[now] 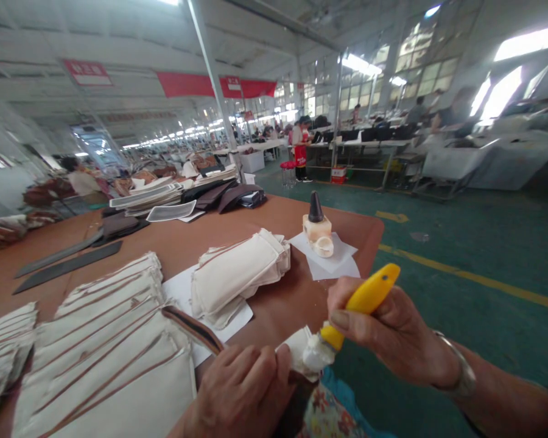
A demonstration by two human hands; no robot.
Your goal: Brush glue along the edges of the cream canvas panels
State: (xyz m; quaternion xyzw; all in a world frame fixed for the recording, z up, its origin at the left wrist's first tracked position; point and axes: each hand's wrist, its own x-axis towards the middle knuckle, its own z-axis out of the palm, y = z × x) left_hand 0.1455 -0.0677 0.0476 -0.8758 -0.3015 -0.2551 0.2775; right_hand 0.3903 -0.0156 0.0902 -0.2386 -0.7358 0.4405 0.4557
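Observation:
My right hand point(393, 334) grips a yellow-handled glue brush point(363, 301), its white, glue-caked tip pointing down and left. The brush tip rests against a small white piece point(296, 350) that my left hand point(242, 389) pinches at the table's near edge. A brown-edged strip point(194, 328) curves just left of my left hand. A fanned row of cream fabric pieces with brown trim point(109, 353) lies to the left. A second stack of cream pieces point(237, 274) sits on white paper further back.
A glue bottle with a black cone nozzle point(316, 225) stands on white paper near the brown table's point(274, 225) right corner. Dark leather pieces and grey sheets point(164, 204) pile at the far end. Other workers stand at distant benches across a green floor point(461, 255).

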